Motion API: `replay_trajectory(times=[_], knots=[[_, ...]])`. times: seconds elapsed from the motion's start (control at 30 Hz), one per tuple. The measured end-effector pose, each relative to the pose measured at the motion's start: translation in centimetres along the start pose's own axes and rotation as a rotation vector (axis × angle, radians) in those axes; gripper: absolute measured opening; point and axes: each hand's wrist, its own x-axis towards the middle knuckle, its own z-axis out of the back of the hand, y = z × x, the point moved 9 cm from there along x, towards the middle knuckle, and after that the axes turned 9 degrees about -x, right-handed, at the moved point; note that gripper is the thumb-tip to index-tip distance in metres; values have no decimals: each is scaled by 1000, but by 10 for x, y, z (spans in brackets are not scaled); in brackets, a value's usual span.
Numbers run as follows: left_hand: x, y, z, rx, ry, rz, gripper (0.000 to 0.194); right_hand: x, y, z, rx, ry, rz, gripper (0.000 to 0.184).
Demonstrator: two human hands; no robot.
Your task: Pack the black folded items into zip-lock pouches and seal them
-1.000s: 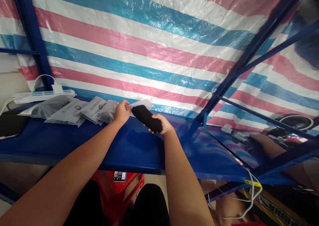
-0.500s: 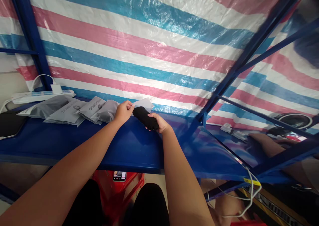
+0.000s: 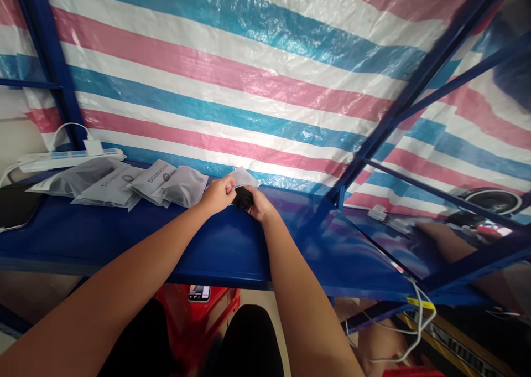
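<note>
My left hand (image 3: 218, 195) pinches the edge of a frosted plastic bag (image 3: 244, 176) above the blue shelf. My right hand (image 3: 261, 204) is closed round a dark bundle of folded black cloth (image 3: 243, 200), perhaps rolled socks. The bundle's far end is at the bag's mouth, under its upper sheet; how deep it sits I cannot tell. Just left of my left hand lies a filled frosted bag (image 3: 185, 186), beside a printed bag (image 3: 152, 181) and another printed bag (image 3: 110, 186).
A white power strip (image 3: 70, 158) and a black tablet-like device (image 3: 19, 208) are at the left end of the blue shelf (image 3: 232, 249). Blue posts frame a striped sheet (image 3: 232, 78) behind. Below, a phone (image 3: 199, 293) rests on a red stool (image 3: 182, 316). Another person's arm (image 3: 446, 244) shows at right.
The black bundle has moved away from me and turned end-on, towards the bag's mouth. My left hand has shifted right with the bag's edge, closer to my right hand.
</note>
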Motion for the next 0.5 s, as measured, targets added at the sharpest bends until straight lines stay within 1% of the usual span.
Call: replay_trajectory(times=[0.1, 0.2, 0.27, 0.5], knots=[[0, -5, 1, 8, -7, -22, 19, 4, -3, -3, 35, -11, 24, 12], [0, -11, 2, 15, -9, -51, 21, 3, 1, -9, 96, 13, 84, 9], [0, -15, 1, 25, -2, -58, 21, 1, 5, -13, 124, 22, 120, 11], [-6, -31, -13, 60, 52, -75, 20, 0, 8, -14, 179, -60, 173, 16]])
